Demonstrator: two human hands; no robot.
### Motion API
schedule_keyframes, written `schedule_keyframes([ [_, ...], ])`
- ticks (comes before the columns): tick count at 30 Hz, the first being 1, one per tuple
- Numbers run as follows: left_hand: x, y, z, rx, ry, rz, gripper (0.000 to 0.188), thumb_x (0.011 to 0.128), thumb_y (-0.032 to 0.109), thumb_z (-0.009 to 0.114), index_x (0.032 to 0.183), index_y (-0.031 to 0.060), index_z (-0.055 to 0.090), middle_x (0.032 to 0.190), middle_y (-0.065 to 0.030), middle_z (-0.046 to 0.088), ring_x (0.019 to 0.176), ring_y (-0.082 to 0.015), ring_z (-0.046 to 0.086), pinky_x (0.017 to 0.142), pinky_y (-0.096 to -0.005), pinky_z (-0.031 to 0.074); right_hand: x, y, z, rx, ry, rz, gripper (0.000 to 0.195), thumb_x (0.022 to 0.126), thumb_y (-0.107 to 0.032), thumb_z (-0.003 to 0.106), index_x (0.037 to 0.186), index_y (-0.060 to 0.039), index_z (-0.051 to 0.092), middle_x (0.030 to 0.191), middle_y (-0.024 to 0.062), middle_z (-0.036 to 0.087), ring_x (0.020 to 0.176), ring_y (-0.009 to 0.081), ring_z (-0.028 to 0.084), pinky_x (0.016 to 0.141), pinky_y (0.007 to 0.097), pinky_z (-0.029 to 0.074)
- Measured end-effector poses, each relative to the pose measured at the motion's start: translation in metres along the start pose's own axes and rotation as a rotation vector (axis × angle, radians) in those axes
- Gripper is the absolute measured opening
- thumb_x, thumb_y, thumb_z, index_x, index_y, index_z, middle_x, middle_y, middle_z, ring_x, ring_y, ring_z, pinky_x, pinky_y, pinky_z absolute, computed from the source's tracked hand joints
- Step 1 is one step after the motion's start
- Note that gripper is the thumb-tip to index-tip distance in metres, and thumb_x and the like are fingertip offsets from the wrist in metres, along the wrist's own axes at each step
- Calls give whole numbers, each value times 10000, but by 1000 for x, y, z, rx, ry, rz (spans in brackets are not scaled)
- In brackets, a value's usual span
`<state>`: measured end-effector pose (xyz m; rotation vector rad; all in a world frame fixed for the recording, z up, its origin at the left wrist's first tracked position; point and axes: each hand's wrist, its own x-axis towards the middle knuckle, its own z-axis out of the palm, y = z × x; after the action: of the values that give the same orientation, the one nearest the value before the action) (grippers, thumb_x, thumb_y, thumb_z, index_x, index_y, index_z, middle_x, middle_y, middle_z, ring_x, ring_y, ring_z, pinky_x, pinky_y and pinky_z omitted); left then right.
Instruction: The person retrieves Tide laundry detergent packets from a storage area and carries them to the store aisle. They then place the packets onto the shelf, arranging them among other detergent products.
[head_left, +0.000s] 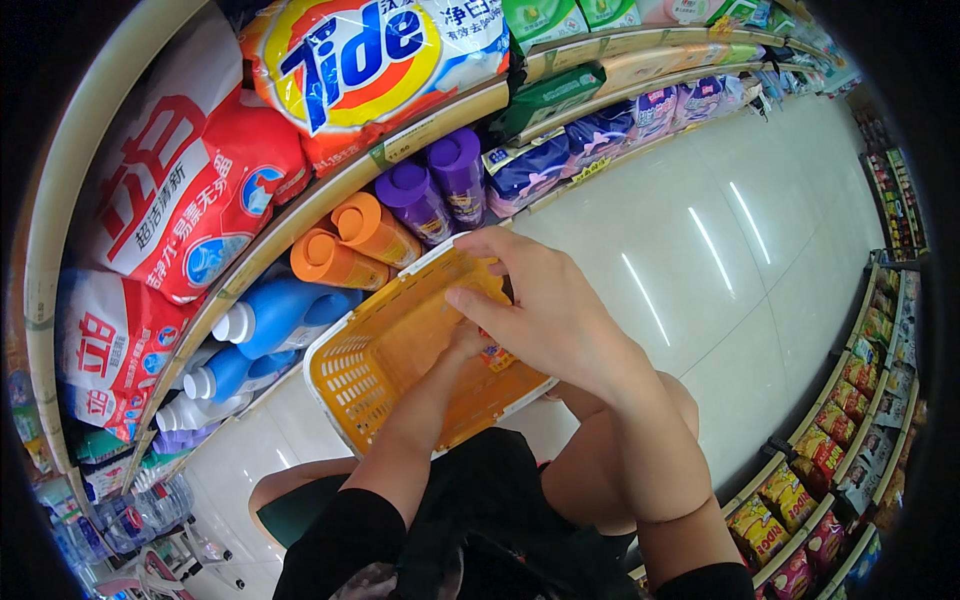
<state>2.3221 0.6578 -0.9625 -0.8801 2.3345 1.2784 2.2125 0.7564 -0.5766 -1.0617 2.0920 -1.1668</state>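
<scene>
A yellow plastic shopping basket (442, 375) with a white rim sits in front of my knees. Down inside it is my left hand (469, 339), its fingertips against a small red and orange packet (498, 357). Whether they grip it cannot be made out, as my right hand covers part of the view. My right hand (529, 296) hovers over the basket's far right end with thumb and fingers apart, nothing between them. Its fingertips appear close to the white rim.
Orange bottles (341, 259), purple bottles (431, 191) and blue detergent jugs (274, 315) line the low shelf beyond the basket. Above stand a Tide bag (360, 67) and red-and-white detergent bags (187, 202). Snack shelves (817, 450) run along the right, across the tiled floor (720, 300).
</scene>
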Motion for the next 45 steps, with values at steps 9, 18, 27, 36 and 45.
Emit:
schedule_keyframes([
  [9, -23, 34, -3, -168, 153, 56, 343, 806, 127, 611, 1121, 11, 537, 971, -120, 664, 903, -223, 654, 781, -323, 513, 6, -8, 3, 29, 4, -46, 384, 843, -193, 638, 1162, 1, 550, 1086, 196, 627, 984, 311, 620, 852, 354, 487],
  [18, -134, 178, -146, -436, 548, 478, 194, 908, 6, 487, 1086, -15, 561, 926, -100, 666, 856, -160, 658, 734, -267, 510, 28, -23, 5, 556, 171, -191, 390, 852, -143, 652, 1182, 23, 526, 1129, 155, 606, 989, 212, 605, 832, 307, 496],
  [27, -229, 305, -299, 45, 1244, 985, 176, 804, -59, 547, 954, 6, 612, 917, -152, 611, 851, -284, 619, 731, -330, 490, 16, -54, -3, 912, 158, -344, 417, 896, -113, 601, 1274, -4, 462, 1243, 157, 542, 1052, 170, 571, 841, 278, 482],
  [36, -250, 376, -419, 867, 1591, 558, 550, 813, 358, 639, 1210, -4, 524, 1150, -210, 583, 1139, -334, 516, 993, -491, 349, 8, -41, -11, 841, 95, -279, 395, 901, -145, 584, 1262, -28, 476, 1214, 124, 572, 1022, 177, 595, 790, 286, 496],
  [45, -276, 375, -477, 870, 1084, 417, 858, 647, 569, 738, 1255, 9, 506, 1176, -224, 593, 1097, -362, 562, 934, -420, 449, 4, -30, -3, 767, 42, -275, 405, 847, -143, 660, 1198, 4, 520, 1091, 152, 625, 922, 172, 605, 793, 283, 493],
])
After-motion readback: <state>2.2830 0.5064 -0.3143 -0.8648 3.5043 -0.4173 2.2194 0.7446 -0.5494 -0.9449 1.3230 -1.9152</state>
